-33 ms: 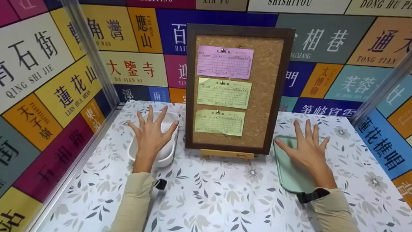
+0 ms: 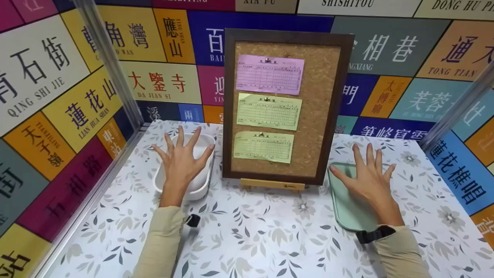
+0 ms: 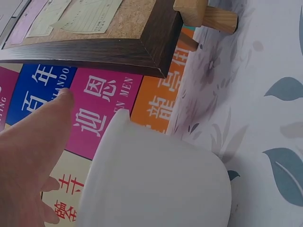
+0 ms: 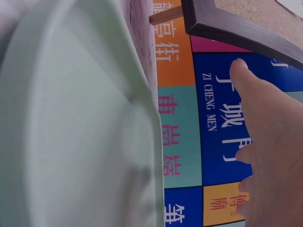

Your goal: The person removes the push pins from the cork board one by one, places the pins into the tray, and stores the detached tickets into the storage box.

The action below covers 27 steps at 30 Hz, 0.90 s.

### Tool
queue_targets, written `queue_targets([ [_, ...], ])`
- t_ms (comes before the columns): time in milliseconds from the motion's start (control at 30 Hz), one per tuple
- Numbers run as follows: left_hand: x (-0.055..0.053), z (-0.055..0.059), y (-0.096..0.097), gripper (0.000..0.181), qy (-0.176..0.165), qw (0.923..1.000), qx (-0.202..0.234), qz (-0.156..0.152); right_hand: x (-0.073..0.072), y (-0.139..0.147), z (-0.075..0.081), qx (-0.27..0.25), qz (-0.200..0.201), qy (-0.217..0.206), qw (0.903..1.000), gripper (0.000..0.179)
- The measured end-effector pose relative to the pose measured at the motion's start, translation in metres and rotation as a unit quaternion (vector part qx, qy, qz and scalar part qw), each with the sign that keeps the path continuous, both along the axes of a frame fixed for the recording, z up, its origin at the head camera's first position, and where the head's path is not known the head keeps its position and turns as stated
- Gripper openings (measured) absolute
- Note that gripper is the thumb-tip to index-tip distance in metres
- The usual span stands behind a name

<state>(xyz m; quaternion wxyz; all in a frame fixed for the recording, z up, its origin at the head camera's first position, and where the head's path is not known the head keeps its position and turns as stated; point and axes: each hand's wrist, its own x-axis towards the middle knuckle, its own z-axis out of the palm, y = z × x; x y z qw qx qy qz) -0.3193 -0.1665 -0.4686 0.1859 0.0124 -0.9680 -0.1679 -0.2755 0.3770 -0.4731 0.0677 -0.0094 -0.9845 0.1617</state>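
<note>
We see left hand (image 2: 181, 163) and right hand (image 2: 366, 183) spread wide, empty, over tub (image 3: 163, 184) and tray (image 2: 349, 211) (pins (image 2: 267, 99) secure 3 forms (image 2: 266, 115)).

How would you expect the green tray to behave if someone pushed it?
The tray would probably slide, not tip, as it lies flat. It looks stiff, its raised rim keeping an even outline, and may feel slippery, its surface appearing smooth.

head view bright; right wrist view dimmer, green tray (image 4: 85, 137) blurred.
</note>
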Motion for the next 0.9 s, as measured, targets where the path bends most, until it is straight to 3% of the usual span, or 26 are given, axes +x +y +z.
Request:
queue_targets([
  [500,0.007,0.008,0.003,0.080,0.021,0.9997,0.013,0.006,0.001,-0.007,0.008,0.000,0.007,-0.011,0.9999,0.117],
  [700,0.008,0.010,-0.001,0.069,0.077,0.9969,0.014,0.001,0.001,-0.006,0.008,-0.013,0.002,0.010,0.9999,0.111],
  [900,0.009,0.017,-0.006,0.057,0.138,0.9900,0.021,-0.023,0.001,-0.005,0.011,-0.006,0.003,0.045,0.9989,0.103],
])
